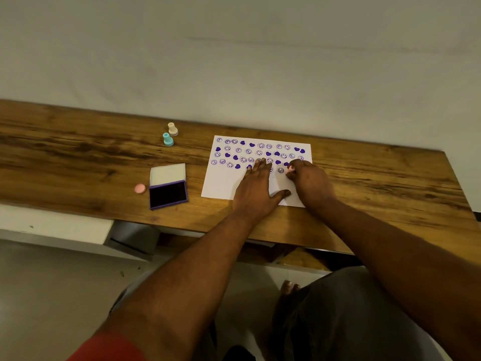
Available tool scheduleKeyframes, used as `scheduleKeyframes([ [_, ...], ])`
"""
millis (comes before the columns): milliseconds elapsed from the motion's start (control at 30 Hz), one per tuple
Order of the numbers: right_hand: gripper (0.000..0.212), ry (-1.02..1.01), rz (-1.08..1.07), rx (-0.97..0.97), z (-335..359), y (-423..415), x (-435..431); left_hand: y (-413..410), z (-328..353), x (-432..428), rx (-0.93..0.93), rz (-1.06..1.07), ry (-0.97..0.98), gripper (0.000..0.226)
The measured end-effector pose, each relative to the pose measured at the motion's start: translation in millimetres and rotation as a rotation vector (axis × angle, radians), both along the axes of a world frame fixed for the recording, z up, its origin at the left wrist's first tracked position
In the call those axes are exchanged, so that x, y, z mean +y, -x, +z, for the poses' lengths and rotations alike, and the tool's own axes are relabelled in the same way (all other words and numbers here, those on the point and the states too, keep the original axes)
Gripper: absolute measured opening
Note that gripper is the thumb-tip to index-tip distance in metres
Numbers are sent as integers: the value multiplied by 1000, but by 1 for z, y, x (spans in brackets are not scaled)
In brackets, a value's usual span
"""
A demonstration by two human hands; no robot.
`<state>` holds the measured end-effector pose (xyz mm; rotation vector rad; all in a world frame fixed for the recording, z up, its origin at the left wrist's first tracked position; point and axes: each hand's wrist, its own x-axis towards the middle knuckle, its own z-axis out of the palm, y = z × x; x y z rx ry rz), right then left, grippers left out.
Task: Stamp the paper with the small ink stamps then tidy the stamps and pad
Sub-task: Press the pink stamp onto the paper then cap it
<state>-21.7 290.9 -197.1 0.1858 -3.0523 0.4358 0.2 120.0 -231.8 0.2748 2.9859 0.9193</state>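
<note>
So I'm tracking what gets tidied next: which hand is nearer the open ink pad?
The left. The left hand lies flat on the paper, just right of the ink pad. The right hand is farther right across the sheet, pinching a pink stamp.

Grained wood, matt paper.
The table (78, 149) was streaky varnished wood; the paper (221, 183) matt; the stamps (168, 139) smooth plastic.

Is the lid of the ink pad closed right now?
No, the ink pad lies open on the table, its lid folded back and the dark ink surface exposed.
</note>
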Motion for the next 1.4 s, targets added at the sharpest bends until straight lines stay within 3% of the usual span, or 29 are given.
scheduleKeyframes([
  [100,30,17,18,-3,2,0,1,0,1,0,-6,5,5,104],
  [167,26,144,-16,26,6,-2,4,-1,2,0,3,9,18,105],
  [233,22,465,-188,76,13,-2,10,1,4,3,1,-3,28,108],
  [333,15,1150,-606,26,27,8,16,6,10,6,-3,-10,21,109],
  [400,17,1350,-741,-117,28,9,14,3,11,2,12,-28,34,108],
  [733,28,1102,-530,-151,40,0,-44,-3,43,-65,110,68,31,101],
  [967,26,900,-168,-117,57,-9,-146,-30,71,-169,209,275,6,85],
  [1200,30,474,307,-107,63,-14,-257,-76,60,-282,123,522,30,72],
  [1400,26,228,487,-39,57,-14,-310,-79,55,-296,70,535,9,50],
])
